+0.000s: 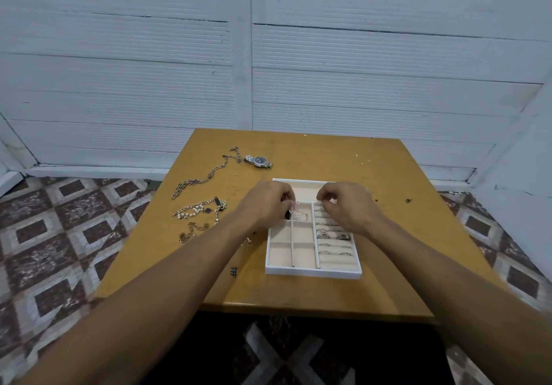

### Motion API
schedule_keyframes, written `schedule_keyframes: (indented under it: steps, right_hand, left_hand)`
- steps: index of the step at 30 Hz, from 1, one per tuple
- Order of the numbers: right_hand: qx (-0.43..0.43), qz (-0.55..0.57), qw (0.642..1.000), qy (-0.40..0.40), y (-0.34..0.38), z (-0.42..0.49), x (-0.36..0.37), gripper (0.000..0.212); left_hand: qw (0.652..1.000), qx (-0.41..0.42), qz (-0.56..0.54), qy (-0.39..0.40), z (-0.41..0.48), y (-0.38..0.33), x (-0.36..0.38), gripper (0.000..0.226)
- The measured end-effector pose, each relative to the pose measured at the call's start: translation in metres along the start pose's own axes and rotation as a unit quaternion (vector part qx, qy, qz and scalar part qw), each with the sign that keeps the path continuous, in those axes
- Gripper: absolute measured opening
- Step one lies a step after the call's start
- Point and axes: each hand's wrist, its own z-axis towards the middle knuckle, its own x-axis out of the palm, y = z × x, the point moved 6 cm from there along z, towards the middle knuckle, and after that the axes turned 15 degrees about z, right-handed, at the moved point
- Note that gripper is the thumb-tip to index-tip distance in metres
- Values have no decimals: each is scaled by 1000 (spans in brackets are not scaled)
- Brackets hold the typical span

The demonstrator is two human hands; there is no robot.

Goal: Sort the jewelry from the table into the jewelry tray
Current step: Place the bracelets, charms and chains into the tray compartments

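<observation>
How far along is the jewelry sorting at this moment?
Done: several rings sit in the right-hand rolls of the jewelry tray. In hand: the left hand pinches a silver chain over a tray compartment; the right hand has an unclear grip. Left: the watch, long chain and tangled bracelets on the table.

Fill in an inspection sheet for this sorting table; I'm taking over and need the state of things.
Surface: wooden table, scuffed, with a small pen mark.
Job's things: white tray; rings in its right rows; silver chain in a compartment left of those rows; watch, long chain and pearl bracelet on the table left of the tray.
Clutter: nothing seen.
Grippers: left hand pinches the silver chain; right hand curled over the ring rows, hold unclear.
Cables: nothing seen.
Surroundings: patterned tile floor, white panelled wall.
</observation>
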Motion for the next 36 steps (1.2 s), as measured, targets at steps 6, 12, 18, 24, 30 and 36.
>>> schedule_keyframes:
  steps: [6,12,18,24,30,36]
  right_hand:
    - [17,25,1000,-8,-12,-5,-6,20]
    - [23,16,1000,-11,-19,-7,-10,19]
    - [14,22,1000,-14,-15,-9,-9,19]
    - [13,35,999,-2,-7,-7,-5,20]
    - [-19,69,997,7,21,0,9,19]
    - [-62,69,995,43,68,14,48,16]
  left_hand:
    - [999,3,39,-11,5,-17,10,13]
    - [996,22,74,-43,3,-27,14,18]
    - [995,28,78,-62,1,-30,13,20]
    - [996,25,48,-67,-4,-19,8,24]
    - [994,-16,47,-98,-28,21,-9,26]
    - [989,-78,36,-116,-70,86,-21,24]
